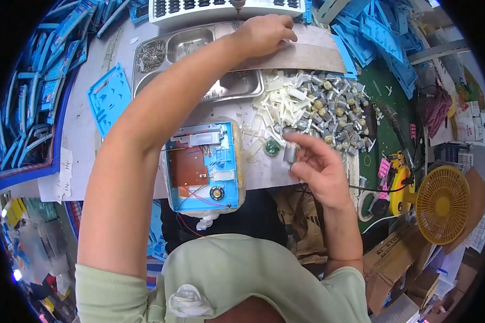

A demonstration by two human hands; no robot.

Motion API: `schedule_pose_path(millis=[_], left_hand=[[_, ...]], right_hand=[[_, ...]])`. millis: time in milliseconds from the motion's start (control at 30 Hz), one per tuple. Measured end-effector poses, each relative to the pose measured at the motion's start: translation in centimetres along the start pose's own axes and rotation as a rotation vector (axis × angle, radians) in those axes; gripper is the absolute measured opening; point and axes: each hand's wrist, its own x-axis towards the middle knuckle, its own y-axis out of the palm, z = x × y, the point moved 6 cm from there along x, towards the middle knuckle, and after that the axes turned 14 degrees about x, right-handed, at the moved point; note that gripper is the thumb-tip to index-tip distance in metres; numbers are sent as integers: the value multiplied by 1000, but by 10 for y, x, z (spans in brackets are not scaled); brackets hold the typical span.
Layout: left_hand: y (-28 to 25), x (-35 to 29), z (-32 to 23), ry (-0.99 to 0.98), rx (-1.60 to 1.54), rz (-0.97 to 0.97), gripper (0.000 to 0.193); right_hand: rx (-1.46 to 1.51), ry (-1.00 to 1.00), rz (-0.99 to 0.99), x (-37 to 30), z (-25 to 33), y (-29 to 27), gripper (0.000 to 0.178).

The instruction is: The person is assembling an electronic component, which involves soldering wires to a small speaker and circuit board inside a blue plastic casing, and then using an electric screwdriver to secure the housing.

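My right hand [324, 171] pinches a small grey motor [290, 153] between thumb and fingers, just above the near edge of the table. Stretched across the table, my left hand [265, 35] is over a flat metal strip [302, 56], its fingers curled; whatever they hold is hidden. Between my arms lies an open blue plastic housing [228, 156] on a padded pale holder. Inside it are a brown circuit board [186, 167], a small round speaker [216, 193], white parts and thin wires. A green roundish item [271, 147] lies beside the right hand.
A metal compartment tray [151, 81] with screws sits under my left arm. White plastic parts [280, 102] and grey motors [339, 110] are heaped at right. Blue housings fill a bin [35, 91] at left. A screwdriver tip [238, 5] hangs above; a yellow fan [442, 204] stands right.
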Motion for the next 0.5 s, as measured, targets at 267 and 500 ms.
schedule_pose_path(millis=[267,500], left_hand=[[32,34,7,95,-48,280,15],[12,32,-6,-56,-16,20,15]], right_hand=[[-1,10,-124,-41,-9,-29,48],[-81,-66,-201,-37,-6,-42,47]])
